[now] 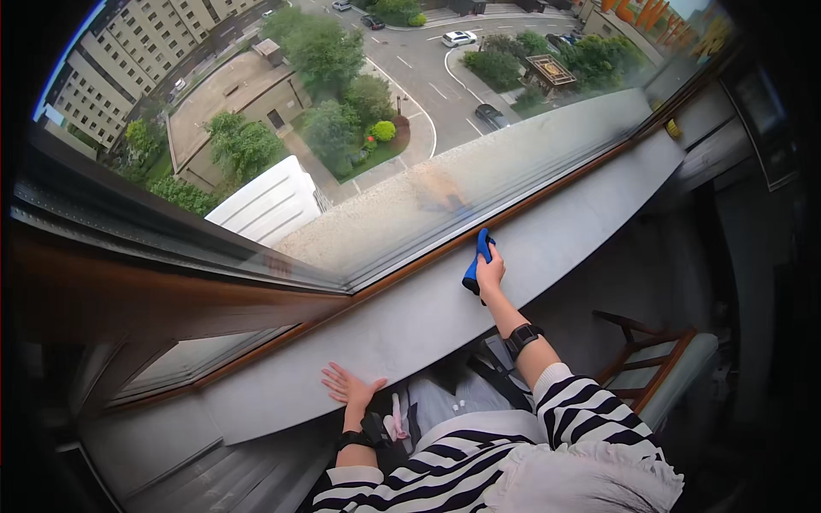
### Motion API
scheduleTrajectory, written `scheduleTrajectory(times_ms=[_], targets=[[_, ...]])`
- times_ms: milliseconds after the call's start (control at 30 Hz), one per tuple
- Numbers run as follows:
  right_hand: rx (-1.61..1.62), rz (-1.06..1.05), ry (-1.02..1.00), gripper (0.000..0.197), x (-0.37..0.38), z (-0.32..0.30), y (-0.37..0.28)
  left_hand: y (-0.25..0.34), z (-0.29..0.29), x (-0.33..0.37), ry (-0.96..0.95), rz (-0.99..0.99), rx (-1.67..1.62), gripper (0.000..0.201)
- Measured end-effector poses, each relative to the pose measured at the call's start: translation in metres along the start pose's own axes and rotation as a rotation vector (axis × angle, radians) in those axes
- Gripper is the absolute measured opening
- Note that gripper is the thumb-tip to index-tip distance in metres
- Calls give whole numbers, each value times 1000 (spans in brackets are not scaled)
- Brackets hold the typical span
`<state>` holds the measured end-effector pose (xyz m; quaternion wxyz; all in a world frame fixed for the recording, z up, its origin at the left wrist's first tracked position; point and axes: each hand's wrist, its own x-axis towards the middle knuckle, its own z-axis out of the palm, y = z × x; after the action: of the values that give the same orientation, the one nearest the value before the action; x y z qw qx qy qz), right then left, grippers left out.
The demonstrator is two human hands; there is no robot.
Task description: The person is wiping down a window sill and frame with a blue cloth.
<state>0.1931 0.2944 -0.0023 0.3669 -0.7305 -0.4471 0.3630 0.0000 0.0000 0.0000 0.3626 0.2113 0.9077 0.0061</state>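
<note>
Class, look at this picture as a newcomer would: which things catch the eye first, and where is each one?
The bright blue cloth stands out first, gripped in the right hand over the pale windowsill, near mid-picture. Beyond the glass, at the top, a street with cars and trees lies far below. At the lower edge, the black-and-white striped top draws the eye, with the left hand spread at the sill's near edge.

The left hand (pixel 349 386) is laid palm down, fingers fanned wide. Further forward, the right arm (pixel 536 355) is stretched out, the right hand (pixel 490 272) curled tight.
</note>
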Motion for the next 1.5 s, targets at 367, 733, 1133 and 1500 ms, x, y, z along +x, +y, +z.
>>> scheduleTrajectory(times_ms=[367,733,1133,1500], targets=[[-142,8,-787,36,-134,36,-31,7,2,-2,14,-9,21,135],[-445,-73,203,47,53,-81,10,6,4,2,47,-10,20,136],[-138,-276,-862,45,-139,28,15,3,7,2,49,-8,53,136],[139,389,68,28,-45,41,-46,-1,13,6,89,5,78,136]])
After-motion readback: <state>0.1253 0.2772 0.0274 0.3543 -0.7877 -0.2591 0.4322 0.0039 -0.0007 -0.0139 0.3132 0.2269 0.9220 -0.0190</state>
